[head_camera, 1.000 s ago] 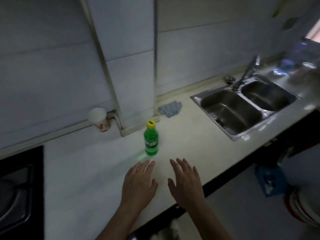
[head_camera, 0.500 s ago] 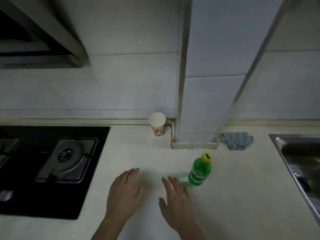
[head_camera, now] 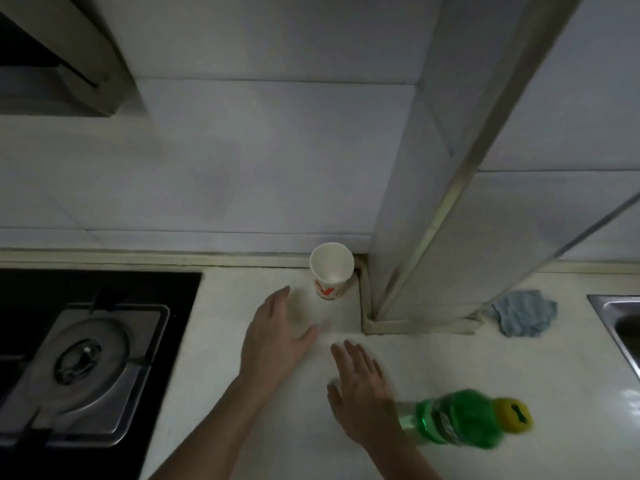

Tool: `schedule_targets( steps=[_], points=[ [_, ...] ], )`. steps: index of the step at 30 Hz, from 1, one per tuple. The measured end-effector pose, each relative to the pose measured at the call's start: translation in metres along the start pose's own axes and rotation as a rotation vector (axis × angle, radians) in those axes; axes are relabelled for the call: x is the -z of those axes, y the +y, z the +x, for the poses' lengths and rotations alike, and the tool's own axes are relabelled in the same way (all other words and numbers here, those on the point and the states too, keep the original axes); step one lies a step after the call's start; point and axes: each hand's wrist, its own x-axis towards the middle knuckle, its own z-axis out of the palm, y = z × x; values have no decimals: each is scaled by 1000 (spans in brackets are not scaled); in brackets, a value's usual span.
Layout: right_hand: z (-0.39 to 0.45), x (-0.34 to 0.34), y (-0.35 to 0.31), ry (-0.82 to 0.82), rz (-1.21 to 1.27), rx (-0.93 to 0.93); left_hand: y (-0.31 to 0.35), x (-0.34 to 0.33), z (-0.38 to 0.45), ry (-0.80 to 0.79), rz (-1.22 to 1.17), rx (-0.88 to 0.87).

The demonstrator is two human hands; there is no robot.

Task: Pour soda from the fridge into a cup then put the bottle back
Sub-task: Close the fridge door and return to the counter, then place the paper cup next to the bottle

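Both of your hands hover flat over the pale countertop (head_camera: 242,427), fingers spread and holding nothing. Your left hand (head_camera: 277,337) reaches toward the back edge of the countertop, its fingertips near the paper cup (head_camera: 330,271) but apart from it. Your right hand (head_camera: 360,393) lies just beside the left, nearer the front edge, with its wrist overlapping the base of the soda bottle (head_camera: 457,422) in view; you cannot tell from here whether they touch. That green bottle, capped in yellow (head_camera: 513,414), stands on the countertop toward the front edge, to the right of your right hand. The white cup with red markings sits upright and open at the back edge, tucked into the corner where the tiled wall meets the boxed column (head_camera: 433,254). A blue cloth (head_camera: 524,311) lies by the column's right side, near the corner of the steel sink (head_camera: 616,313). The gas hob (head_camera: 83,368) fills the countertop's left end.
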Motion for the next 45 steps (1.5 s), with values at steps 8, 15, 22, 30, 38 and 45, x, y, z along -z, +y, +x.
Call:
schedule_targets(
  steps=[8,15,22,30,38,45],
  points=[
    [23,-32,8,137,-50,-43,15,-36,76,-68,-352,40],
    [23,-39,11,146,-9,-49,23,-50,91,-43,-476,-16],
    [25,-37,17,106,-13,-44,25,-50,94,28,-587,-32],
    [17,-29,13,91,32,-56,4,-22,39,32,-562,-36],
    [-37,13,-7,109,370,-24,18,-8,-67,23,-520,-1],
    [-105,25,8,201,470,30,37,-28,-152,18,-572,14]
  ],
)
